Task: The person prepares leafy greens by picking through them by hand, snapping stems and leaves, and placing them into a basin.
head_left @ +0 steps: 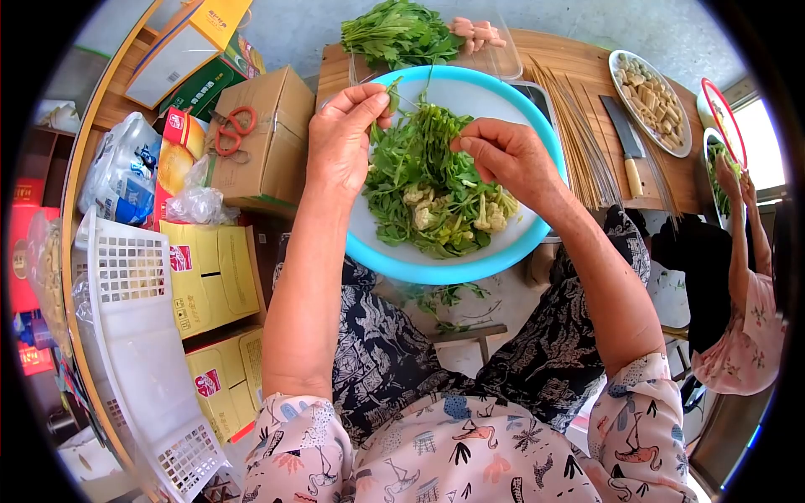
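Above the left part of a blue-rimmed basin, my left hand pinches a small green leafy piece. My right hand is closed over the basin's right side, its thumb and finger together beside a hanging bunch of greens; what it holds, if anything, is too small to make out. Leafy greens and pale cauliflower pieces lie in the basin. Some leaves are on the floor below.
Greens and pink sausages lie behind the basin. Rightward are skewers, a knife and a food plate. Red scissors rest on a carton. A co-worker's arms show far right.
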`<state>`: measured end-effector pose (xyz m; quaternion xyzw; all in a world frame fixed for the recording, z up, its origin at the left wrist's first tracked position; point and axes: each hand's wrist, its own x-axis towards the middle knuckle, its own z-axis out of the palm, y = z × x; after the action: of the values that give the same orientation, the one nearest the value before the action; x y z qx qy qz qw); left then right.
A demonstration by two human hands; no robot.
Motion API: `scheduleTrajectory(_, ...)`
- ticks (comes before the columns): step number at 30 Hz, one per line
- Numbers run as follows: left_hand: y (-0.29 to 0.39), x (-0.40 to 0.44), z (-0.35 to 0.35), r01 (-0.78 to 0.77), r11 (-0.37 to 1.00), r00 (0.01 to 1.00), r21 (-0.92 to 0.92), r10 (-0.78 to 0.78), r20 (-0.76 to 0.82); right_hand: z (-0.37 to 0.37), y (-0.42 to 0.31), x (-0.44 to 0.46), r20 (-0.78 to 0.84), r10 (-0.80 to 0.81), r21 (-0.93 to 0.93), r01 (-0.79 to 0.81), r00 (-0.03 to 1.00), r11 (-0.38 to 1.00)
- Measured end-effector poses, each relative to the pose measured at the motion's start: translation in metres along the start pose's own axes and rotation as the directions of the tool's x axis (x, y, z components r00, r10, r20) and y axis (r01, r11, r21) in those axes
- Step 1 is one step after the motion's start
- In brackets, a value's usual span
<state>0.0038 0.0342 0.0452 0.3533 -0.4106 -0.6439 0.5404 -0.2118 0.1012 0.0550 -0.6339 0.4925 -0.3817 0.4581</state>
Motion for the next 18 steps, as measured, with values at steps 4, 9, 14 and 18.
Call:
scheduleTrajectory(4,-0.0005,0.0001,-0.0002,-0.01,1.0,1.0,0.001,0.01,0.016,0.0,0.0015,0.0,-0.001,0.0,-0.001,0.0,1.0,1.0)
scheduleTrajectory(9,-0.0003,0.0005,-0.0016,0.0,1.0,0.999,-0.017,0.001,0.042,0.0004,0.0008,-0.0005,0.0,-0.005,0.005,0.005,1.0,1.0)
scheduleTrajectory(14,0.0019,0.0007,-0.0002,0.028,0.998,0.999,-0.056,-0.026,0.042,0.0004,0.0022,-0.0001,0.008,-0.003,0.007,0.003,1.0,1.0)
scheduleTrajectory(18,-0.0009,0.0027,-0.0023,-0.003,0.998,0.999,-0.061,0.007,0.052,0.0003,-0.0003,-0.0007,0.016,-0.008,0.015,0.008,1.0,1.0)
